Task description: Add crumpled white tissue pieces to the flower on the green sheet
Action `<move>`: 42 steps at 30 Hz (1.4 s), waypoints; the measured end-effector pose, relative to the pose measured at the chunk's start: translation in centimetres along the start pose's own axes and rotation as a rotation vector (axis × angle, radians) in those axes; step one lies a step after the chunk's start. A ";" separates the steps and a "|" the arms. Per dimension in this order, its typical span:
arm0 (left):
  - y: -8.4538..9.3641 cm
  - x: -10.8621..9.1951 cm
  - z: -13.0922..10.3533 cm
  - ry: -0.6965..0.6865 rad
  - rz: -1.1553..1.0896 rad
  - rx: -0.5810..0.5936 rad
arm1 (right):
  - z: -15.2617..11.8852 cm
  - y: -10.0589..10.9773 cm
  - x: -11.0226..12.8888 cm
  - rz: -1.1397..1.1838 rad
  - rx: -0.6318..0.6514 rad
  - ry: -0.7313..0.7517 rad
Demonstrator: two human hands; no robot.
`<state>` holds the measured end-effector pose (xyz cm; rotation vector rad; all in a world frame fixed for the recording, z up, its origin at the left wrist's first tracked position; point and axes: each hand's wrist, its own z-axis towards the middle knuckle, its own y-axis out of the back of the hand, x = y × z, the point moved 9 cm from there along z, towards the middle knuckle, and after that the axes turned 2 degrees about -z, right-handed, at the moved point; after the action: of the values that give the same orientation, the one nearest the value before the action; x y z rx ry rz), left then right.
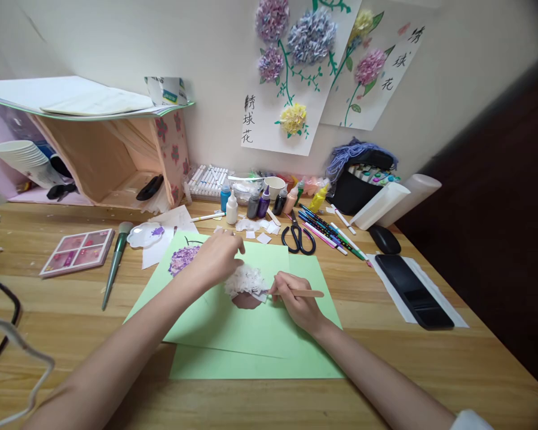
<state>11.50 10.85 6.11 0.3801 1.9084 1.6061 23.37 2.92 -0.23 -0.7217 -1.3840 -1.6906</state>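
My right hand (297, 300) is closed around a flat wooden craft stick (309, 293), whose far end meets a white paper piece (262, 295) at the flower's lower right edge. The white crumpled-paper flower (245, 279) covers the upper part of a brownish-mauve round patch (246, 301) on the light green paper (215, 332). Over the flower's upper left side is my left hand (219, 254), its fingers bent and a gap between thumb and forefinger; nothing shows in it. Partly behind that hand lies a purple crumpled-paper flower (183, 260).
Black scissors (298, 239), small white paper squares (263, 238), paint bottles (263, 202) and pens (329, 230) lie beyond the green paper. A phone (413, 291) is at right. On the left are a brush (116, 263) and a pink-framed box (78, 252). Flower pictures (305, 89) hang on the wall.
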 end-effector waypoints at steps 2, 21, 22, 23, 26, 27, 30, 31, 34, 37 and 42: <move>0.1 0.7 0.0 -0.014 0.082 0.028 | 0.1 0.0 -0.1 0.007 0.005 -0.015; -2.8 2.2 1.6 -0.099 0.144 0.115 | 0.1 -0.1 -0.7 0.093 0.005 -0.078; -2.8 2.1 1.6 -0.102 0.139 0.111 | 0.0 -0.1 -0.8 0.100 0.000 -0.085; -2.8 2.0 1.6 -0.105 0.137 0.108 | 0.0 0.0 -0.9 0.105 -0.005 -0.093; -2.8 1.7 1.5 -0.110 0.156 0.110 | 0.0 0.1 -1.2 0.116 -0.022 -0.116; -2.8 1.7 1.4 -0.108 0.167 0.114 | 0.0 0.1 -1.2 0.122 -0.028 -0.123; -2.8 1.6 1.4 -0.099 0.177 0.127 | 0.0 0.2 -1.4 0.136 -0.040 -0.140; -2.8 1.6 1.4 -0.099 0.172 0.128 | 0.0 0.2 -1.4 0.139 -0.043 -0.145; -2.9 1.5 1.4 -0.098 0.165 0.126 | 0.0 0.3 -1.4 0.140 -0.053 -0.154; -3.0 1.6 1.4 -0.091 0.186 0.131 | 0.0 0.5 -1.5 0.139 -0.075 -0.153; -3.2 1.8 1.3 -0.076 0.205 0.153 | -0.1 0.7 -1.5 0.136 -0.095 -0.140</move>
<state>11.47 12.19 2.47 0.7119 1.9926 1.5511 24.69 3.12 -1.14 -0.9823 -1.3240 -1.6333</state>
